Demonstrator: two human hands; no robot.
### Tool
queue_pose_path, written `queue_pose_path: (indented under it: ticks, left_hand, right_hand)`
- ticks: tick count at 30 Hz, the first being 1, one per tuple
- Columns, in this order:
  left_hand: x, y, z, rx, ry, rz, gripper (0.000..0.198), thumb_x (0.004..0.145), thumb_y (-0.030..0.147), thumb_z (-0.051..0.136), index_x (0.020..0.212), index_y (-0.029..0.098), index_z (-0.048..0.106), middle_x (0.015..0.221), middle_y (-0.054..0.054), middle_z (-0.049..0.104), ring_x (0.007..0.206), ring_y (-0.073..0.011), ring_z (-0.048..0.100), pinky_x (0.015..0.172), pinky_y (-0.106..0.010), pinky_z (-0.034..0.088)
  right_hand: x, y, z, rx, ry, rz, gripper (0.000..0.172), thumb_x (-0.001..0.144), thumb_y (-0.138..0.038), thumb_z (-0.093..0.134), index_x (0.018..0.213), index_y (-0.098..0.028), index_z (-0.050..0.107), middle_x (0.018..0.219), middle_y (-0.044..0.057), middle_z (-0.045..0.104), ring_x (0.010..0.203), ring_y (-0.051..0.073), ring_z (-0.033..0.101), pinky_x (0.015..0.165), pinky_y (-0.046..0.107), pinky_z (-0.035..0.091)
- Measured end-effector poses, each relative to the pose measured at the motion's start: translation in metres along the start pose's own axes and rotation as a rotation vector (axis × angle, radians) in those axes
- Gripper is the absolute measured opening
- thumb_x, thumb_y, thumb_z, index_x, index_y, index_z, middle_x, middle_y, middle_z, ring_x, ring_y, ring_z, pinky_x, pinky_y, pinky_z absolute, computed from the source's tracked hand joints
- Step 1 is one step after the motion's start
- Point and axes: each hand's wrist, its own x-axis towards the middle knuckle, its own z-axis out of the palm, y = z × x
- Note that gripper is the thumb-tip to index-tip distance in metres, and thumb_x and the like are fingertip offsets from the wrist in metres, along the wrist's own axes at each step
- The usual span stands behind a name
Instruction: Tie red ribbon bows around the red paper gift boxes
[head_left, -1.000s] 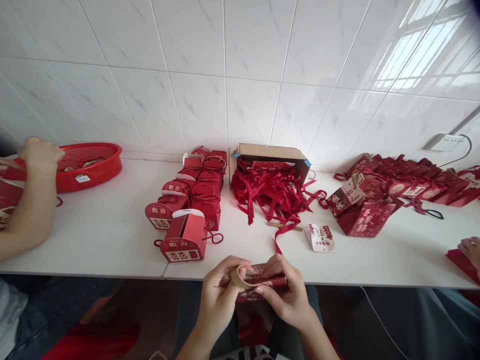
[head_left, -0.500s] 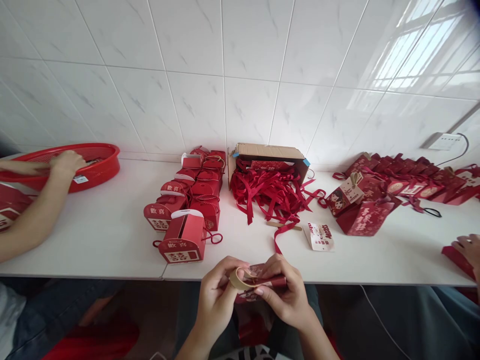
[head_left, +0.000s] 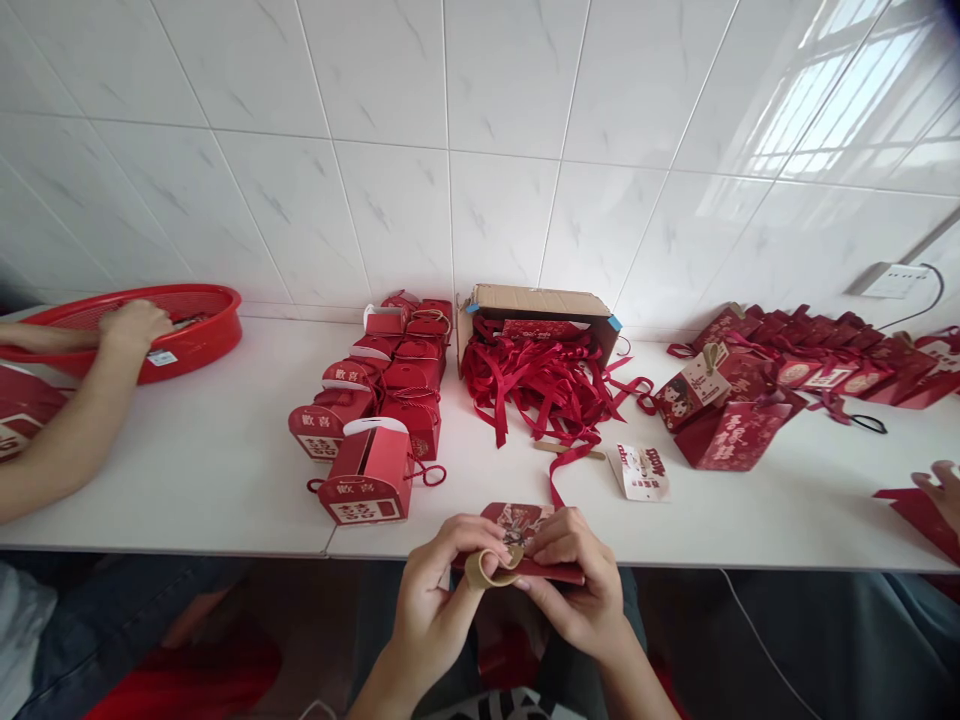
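Left hand (head_left: 442,585) pinched tight on gold ribbon (head_left: 474,570), likely keeping its loop shaped. Right hand (head_left: 579,585) pinched closed on red printed packet (head_left: 516,518), probably steadying it, at table's (head_left: 720,530) near edge. Red ribbons (head_left: 525,385) farther off, seemingly within reach.

The wall (head_left: 360,210) is covered in big, shiny white tiles with thin gray streaks. At the top right, the tiles shine with the bright reflection of a window (head_left: 832,100) with bars. Lower down, a white socket box (head_left: 891,281) has a black cord (head_left: 934,295). A long white table (head_left: 232,450) stands against the wall. Under it, it is dark.
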Motion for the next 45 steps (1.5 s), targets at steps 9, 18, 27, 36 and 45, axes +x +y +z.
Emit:
queue_pose_path:
  ticks: [9,18,27,36,45]
  left_hand:
    - [-0.002,-0.006,-0.002,0.035,-0.093,0.042,0.007,0.091,0.018,0.054,0.092,0.020,0.061,0.093,-0.006,0.066,0.102,-0.0221,0.061,0.090,-0.035,0.048]
    - [0.000,-0.002,-0.003,0.006,-0.106,-0.016,0.010,0.091,0.020,0.053,0.088,0.019,0.063,0.092,-0.008,0.067,0.105,-0.0240,0.060,0.090,-0.035,0.048]
    - [-0.001,0.000,0.000,-0.112,-0.019,-0.212,0.018,0.091,0.029,0.055,0.083,0.018,0.067,0.085,-0.007,0.069,0.084,-0.0194,0.064,0.078,-0.027,0.049]
    - [-0.001,-0.004,-0.003,-0.236,-0.096,-0.124,0.013,0.085,0.031,0.065,0.082,0.019,0.066,0.081,-0.007,0.070,0.089,-0.0224,0.066,0.083,-0.034,0.052]
    - [-0.003,-0.015,-0.006,-0.196,-0.121,-0.019,0.010,0.079,0.027,0.072,0.081,0.018,0.069,0.081,-0.010,0.073,0.093,-0.0276,0.067,0.083,-0.042,0.055]
  right_hand:
    - [0.000,-0.001,-0.001,0.063,-0.001,0.072,0.015,0.080,-0.019,0.068,0.086,-0.021,0.053,0.075,0.002,0.061,0.066,0.016,0.054,0.064,0.033,0.042]
    - [0.000,0.002,0.001,0.088,-0.034,0.084,0.015,0.080,-0.021,0.068,0.085,-0.021,0.054,0.075,0.002,0.061,0.069,0.016,0.058,0.066,0.033,0.045]
    - [0.002,0.000,0.002,0.062,-0.029,0.081,0.013,0.081,-0.021,0.067,0.085,-0.021,0.054,0.074,0.002,0.061,0.066,0.016,0.057,0.063,0.032,0.045]
    - [0.001,0.000,0.004,0.178,-0.052,0.122,0.014,0.082,-0.028,0.066,0.085,-0.021,0.054,0.074,0.003,0.061,0.069,0.017,0.058,0.065,0.034,0.047]
    - [-0.005,0.003,0.005,0.173,-0.006,0.099,0.016,0.084,-0.032,0.065,0.085,-0.021,0.054,0.072,0.003,0.061,0.066,0.017,0.057,0.063,0.035,0.045]
